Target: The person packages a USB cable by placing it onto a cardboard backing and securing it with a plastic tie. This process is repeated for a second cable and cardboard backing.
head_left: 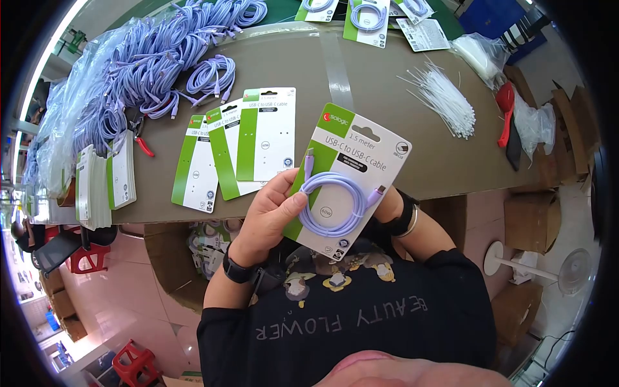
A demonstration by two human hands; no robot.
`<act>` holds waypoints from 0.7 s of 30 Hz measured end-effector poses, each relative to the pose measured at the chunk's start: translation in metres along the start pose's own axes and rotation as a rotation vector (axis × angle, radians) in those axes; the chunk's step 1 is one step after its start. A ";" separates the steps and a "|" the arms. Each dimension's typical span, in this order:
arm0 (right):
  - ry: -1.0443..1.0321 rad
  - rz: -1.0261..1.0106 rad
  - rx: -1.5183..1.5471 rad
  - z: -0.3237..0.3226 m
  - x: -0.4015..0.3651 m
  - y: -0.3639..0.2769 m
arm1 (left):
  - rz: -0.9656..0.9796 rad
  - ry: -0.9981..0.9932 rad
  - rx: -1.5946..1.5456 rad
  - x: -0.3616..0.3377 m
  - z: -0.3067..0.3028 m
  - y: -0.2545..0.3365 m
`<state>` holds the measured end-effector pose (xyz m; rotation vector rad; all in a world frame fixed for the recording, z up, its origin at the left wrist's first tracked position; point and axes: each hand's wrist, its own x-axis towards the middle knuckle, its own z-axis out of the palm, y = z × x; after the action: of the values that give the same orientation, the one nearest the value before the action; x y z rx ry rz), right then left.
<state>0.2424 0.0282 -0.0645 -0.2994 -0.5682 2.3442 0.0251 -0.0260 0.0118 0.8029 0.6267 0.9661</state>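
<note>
My left hand (pixel 274 209) grips the left edge of a green-and-white USB-C cable card (pixel 354 151), thumb in front. A coiled lilac cable (pixel 333 173) lies against the card's front, its two plugs at the upper left and right of the coil. Behind the card's right edge is my right hand (pixel 389 205); its fingers are hidden, so its grip does not show. Three similar cards without cables, the nearest a white-and-green card (pixel 274 135), overlap on the table left of my hands.
A large heap of lilac cables (pixel 148 64) covers the table's far left. Card stacks (pixel 93 187) stand below it, near red-handled pliers (pixel 144 147). White cable ties (pixel 445 100) lie at right, with a red-handled tool (pixel 506 113). Finished-looking cards (pixel 366 26) sit at the back; an open carton (pixel 171 258) is below.
</note>
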 end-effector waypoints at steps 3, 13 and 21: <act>0.043 -0.050 -0.240 0.003 -0.007 0.001 | 0.013 0.010 -0.018 0.000 0.002 -0.003; 0.338 -0.435 -2.157 0.061 -0.015 -0.111 | 0.161 0.294 0.756 0.004 0.011 0.015; 0.952 -0.329 -2.563 -0.037 -0.086 -0.215 | 0.193 0.403 0.137 0.016 -0.014 0.001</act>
<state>0.4433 0.1232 0.0099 -1.7921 -2.2035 -0.3061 0.0212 -0.0073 0.0032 0.8055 0.9841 1.2877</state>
